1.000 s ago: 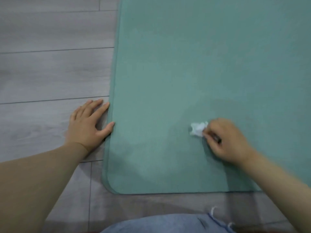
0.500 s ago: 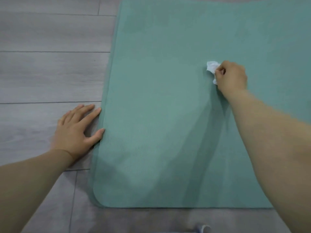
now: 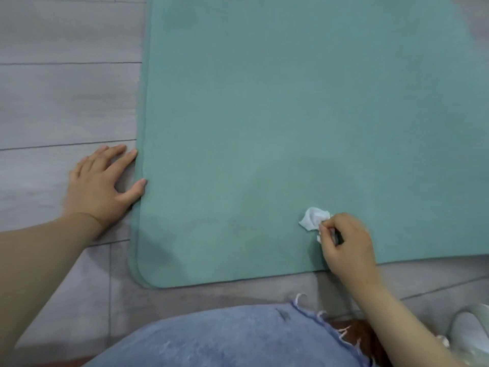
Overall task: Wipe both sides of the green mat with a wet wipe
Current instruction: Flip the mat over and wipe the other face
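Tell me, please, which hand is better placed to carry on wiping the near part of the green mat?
The right hand: it already pinches the wet wipe against the green mat near its front edge. The left hand lies flat on the floor beside the mat's left edge, bracing.

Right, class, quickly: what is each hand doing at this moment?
Left hand: open, fingers spread flat on the floor.
Right hand: curled, pinching the wet wipe against the green mat.

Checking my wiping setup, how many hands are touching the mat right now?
2. The left hand lies flat on the floor, its fingertips against the mat's left edge; the right hand holds the wipe on it near the front edge.
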The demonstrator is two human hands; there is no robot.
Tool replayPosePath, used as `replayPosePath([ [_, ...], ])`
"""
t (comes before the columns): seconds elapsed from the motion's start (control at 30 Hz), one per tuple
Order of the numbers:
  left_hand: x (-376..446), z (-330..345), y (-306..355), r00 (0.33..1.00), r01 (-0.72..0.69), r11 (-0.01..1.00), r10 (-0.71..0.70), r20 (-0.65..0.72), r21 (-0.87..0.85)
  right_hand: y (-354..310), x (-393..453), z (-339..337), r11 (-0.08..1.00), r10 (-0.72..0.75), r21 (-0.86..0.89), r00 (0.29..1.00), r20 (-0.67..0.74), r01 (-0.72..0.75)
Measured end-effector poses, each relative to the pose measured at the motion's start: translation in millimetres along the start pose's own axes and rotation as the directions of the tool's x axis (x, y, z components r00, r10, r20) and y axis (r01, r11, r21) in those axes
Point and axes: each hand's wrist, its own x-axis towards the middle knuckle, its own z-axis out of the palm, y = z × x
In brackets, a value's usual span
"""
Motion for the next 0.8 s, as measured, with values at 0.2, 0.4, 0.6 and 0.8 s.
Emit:
replayPosePath([
  [0.2,-2,-4,4,1.0,-0.001,1.0,0.001,0.001,-0.012,-26,-47,-11,0.974,0.209,-0.114,0.973,0.097,-0.197],
  [0.4,-7,-13,12,0.997,0.041,0.999,-0.041,0.069,0.007,-41,-56,-12,0.936,0.313,-0.231,0.928,0.204,-0.265],
  [0.6,-12,-34,35,0.951,0.182,0.98,-0.153,0.27,-0.085,-46,-51,-12,0.91,0.367,-0.285,0.903,0.223,-0.3],
  [0.8,-90,-55,73,0.823,0.562,0.708,-0.427,0.376,-0.427,-63,-52,-19,0.889,0.398,-0.329,0.892,0.215,-0.318],
])
